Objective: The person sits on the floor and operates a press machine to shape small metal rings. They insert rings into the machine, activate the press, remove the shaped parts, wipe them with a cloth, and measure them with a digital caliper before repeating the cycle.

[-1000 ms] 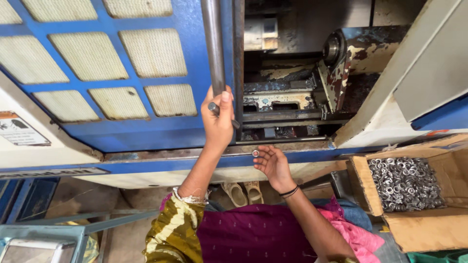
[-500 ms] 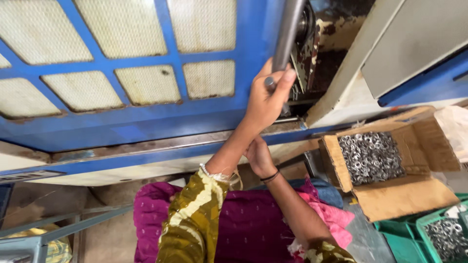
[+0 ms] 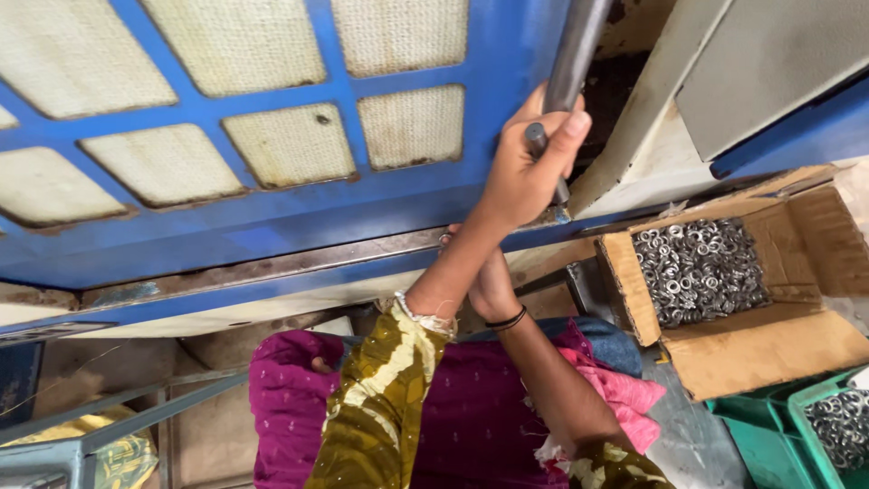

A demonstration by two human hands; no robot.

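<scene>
The left hand (image 3: 523, 172) has its fingers clamped on the grey door handle (image 3: 568, 77), whose long axis runs toward 1 o'clock. The right hand (image 3: 489, 285) (half hidden behind the left forearm) sits at 6 o'clock, its fingers probably loose.

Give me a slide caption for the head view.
Left hand grips the grey door handle of a blue machine door; carton of metal rings nearby.

View: single head-worn camera, no second view to overlap.
Direction: looks steeply down past the person's chest and lap.
Distance: close; arms fill the centre.
Anchor: left hand (image 3: 525, 167) closed round the grey door handle (image 3: 572, 63), upper centre.
Right of the grip: cardboard box (image 3: 724, 353), lower.
</scene>
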